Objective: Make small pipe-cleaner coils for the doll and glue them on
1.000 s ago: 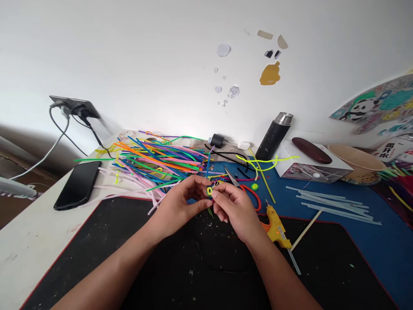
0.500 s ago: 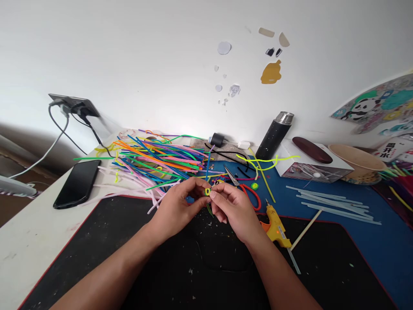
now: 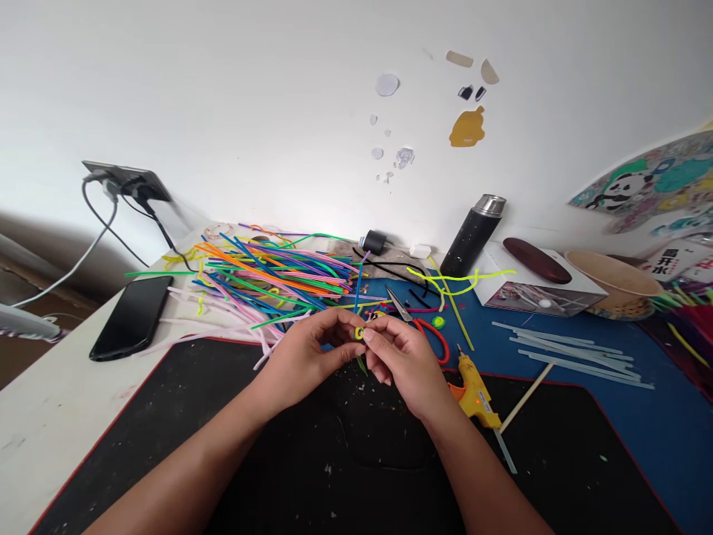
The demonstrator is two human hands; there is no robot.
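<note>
Between my fingertips is a small yellow-green coil (image 3: 359, 334) that looks like bent pipe cleaner, with a dark centre. My left hand (image 3: 304, 357) pinches it from the left, thumb below and index finger above. My right hand (image 3: 404, 360) grips it from the right between thumb and index finger. A thin green strip (image 3: 362, 365) hangs beneath it; whether the two are joined I cannot tell. Just beyond my right hand lie red-handled scissors (image 3: 438, 338), partly hidden by it. A yellow hot glue gun (image 3: 477, 390) with a lit orange light rests right of my right wrist.
A pile of coloured pipe cleaners (image 3: 278, 271) lies behind my left hand, with a black phone (image 3: 132, 318) to its left. Glue sticks (image 3: 573, 353), a black flask (image 3: 471, 238), a white box (image 3: 535, 286) and a bowl (image 3: 613, 282) stand or lie rightward. A black mat (image 3: 334, 461) spreads underneath.
The small coil has turned slightly between my fingertips, its face tilting a little. Both hands keep nearly the same place, and the whole view has shifted very slightly.
</note>
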